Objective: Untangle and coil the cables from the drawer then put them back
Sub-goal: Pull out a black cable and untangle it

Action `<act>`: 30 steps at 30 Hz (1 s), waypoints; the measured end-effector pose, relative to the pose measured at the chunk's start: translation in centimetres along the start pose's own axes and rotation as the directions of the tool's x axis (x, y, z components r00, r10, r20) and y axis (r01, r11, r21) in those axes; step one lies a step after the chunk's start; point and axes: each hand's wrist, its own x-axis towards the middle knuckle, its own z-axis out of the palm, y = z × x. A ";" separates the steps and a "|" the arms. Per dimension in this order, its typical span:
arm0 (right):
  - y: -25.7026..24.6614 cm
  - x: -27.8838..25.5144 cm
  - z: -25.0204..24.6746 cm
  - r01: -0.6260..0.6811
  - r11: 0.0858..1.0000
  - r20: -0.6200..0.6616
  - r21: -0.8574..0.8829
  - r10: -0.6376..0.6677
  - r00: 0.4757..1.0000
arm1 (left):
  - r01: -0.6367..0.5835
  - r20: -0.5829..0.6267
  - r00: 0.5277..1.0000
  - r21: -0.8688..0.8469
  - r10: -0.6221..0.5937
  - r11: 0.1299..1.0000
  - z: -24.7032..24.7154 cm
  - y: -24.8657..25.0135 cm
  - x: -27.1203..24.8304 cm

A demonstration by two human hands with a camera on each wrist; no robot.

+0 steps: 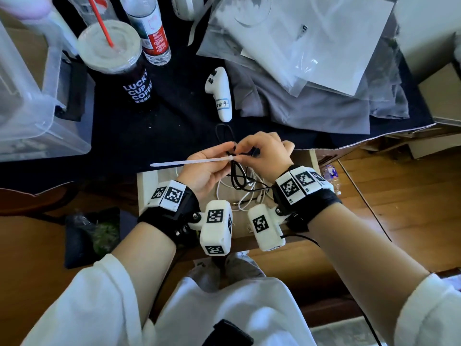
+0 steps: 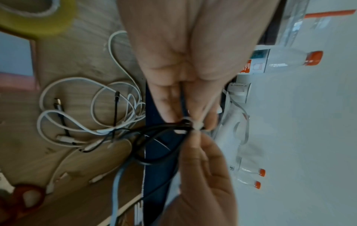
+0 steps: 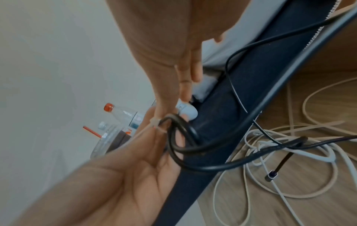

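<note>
A black cable point(image 1: 237, 176) is gathered into loops with a white zip tie point(image 1: 189, 161) cinched around it, held over the open drawer point(image 1: 147, 181). My left hand point(image 1: 228, 152) pinches the tie beside its head, and the long tail runs left across that palm. My right hand point(image 1: 240, 156) pinches the black bundle at the tie's head. The left wrist view shows the tie's head point(image 2: 197, 126) between both hands and the black loops point(image 2: 160, 137) hanging. In the right wrist view the tie point(image 3: 156, 124) wraps the black cable point(image 3: 185, 137). Tangled white cables point(image 2: 77, 107) lie in the drawer.
On the dark tabletop stand a coffee cup point(image 1: 117, 61) with a red straw, a water bottle point(image 1: 152, 31), a white controller point(image 1: 219, 93), a clear bin point(image 1: 30, 96) and bagged papers point(image 1: 299, 46). The drawer also holds a yellow tape roll point(image 2: 38, 23) and red scissors point(image 2: 25, 198).
</note>
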 end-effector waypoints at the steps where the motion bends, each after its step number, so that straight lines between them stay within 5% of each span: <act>1: -0.2 0.0 0.1 0.005 1.000 0.027 0.011 -0.006 1.000 | 0.017 -0.008 1.000 0.030 -0.016 0.999 0.1 0.1 0.0; 8: -1.0 -0.3 0.3 0.026 0.997 0.103 0.069 -0.033 0.994 | -0.029 -0.144 0.989 -0.040 0.023 0.999 0.5 0.6 -0.1; 13: -1.8 -0.1 0.0 0.003 0.997 0.085 0.077 -0.009 0.996 | 0.133 -0.024 0.991 0.031 -0.133 0.991 0.8 0.6 -1.0; 18: -2.1 0.1 0.7 0.070 0.996 0.147 -0.062 -0.060 0.987 | 0.188 -0.028 0.982 0.051 -0.186 0.981 1.0 1.0 -1.0; 26: -2.3 0.1 0.5 0.101 0.984 0.228 0.145 -0.132 0.965 | 0.267 -0.149 0.942 -0.206 -0.300 0.941 -0.6 2.0 -1.2; 30: -2.2 0.1 0.5 0.094 0.949 0.213 0.300 -0.163 0.963 | 0.157 -0.159 0.969 -0.188 -0.188 0.970 -0.4 2.7 -1.5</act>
